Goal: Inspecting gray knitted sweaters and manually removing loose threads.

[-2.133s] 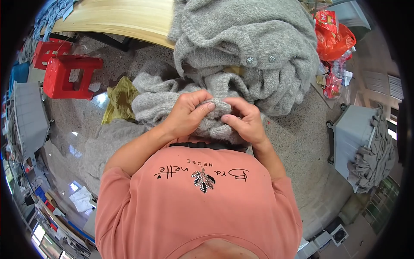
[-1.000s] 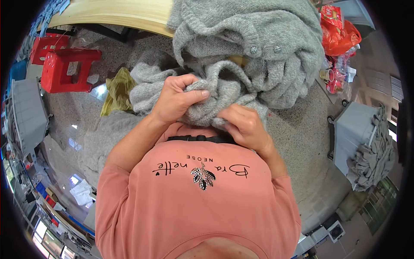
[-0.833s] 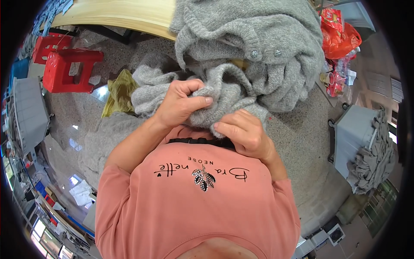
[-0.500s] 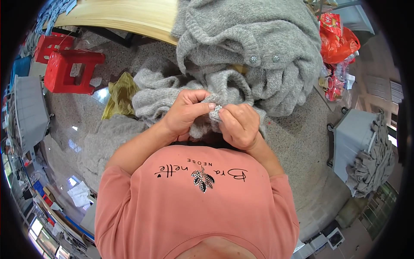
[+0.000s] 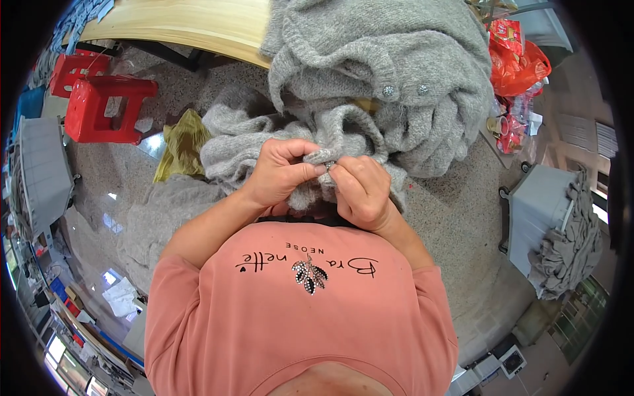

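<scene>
A grey, fuzzy knit cardigan (image 5: 238, 155) lies bunched in front of my body. My left hand (image 5: 281, 173) pinches the cardigan's edge between thumb and curled fingers. Close against it, my right hand (image 5: 362, 191) is closed, its thumb and forefinger at a small sparkling button (image 5: 329, 165) on that edge. A fold of knit and my fingertips partly cover the button. Just beyond my hands, more grey knitwear (image 5: 396, 59) is heaped up, with two round glittery buttons (image 5: 388, 90) showing on its band.
A wooden table (image 5: 178, 23) stands at the far left, with red plastic stools (image 5: 109, 109) below it. A yellow plastic bag (image 5: 181, 142) lies on the speckled floor. Red bags (image 5: 518, 69) sit far right. Wheeled bins (image 5: 538, 218) stand on both sides, the right one holding grey knits.
The knit edge has folded over in my fingers, so less of the button shows. Both hands have shifted only slightly.
</scene>
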The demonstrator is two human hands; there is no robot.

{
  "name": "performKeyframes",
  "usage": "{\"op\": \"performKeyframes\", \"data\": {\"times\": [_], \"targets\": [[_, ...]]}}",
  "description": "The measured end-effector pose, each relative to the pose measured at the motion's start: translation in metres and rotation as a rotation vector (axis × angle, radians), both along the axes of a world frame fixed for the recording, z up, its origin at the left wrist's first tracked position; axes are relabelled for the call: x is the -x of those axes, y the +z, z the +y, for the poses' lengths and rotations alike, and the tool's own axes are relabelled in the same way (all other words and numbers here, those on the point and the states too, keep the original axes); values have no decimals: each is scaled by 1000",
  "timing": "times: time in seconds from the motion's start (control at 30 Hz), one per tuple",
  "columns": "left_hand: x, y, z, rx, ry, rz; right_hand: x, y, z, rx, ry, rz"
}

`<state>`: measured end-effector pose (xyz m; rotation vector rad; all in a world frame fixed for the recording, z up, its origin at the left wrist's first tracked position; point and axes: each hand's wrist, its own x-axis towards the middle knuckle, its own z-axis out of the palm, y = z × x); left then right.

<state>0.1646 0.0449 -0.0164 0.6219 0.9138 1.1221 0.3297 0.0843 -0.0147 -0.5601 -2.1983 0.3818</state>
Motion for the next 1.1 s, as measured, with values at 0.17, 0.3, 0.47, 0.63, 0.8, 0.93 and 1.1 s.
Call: {"op": "performKeyframes", "data": {"times": [0.17,0.3,0.47,0.63,0.8,0.93,1.1], "targets": [[-1,-4,-4,-35,69,139,0,9,7,329,73,73],[-2,-3,-5,-71,40,213,-1,18,13,622,155,44],[-1,-1,-2,-460,109,619,-3,21,10,860,45,-79],[0,4,-1,-600,147,749,-1,12,8,688,102,-85],[-3,8,3,-706,235,844,4,9,1,494,-47,6],[-4,10,8,-928,321,1009,7,9,1,452,-95,49],[-6,9,14,-1121,347,1141,9,6,3,553,-92,150]]}}
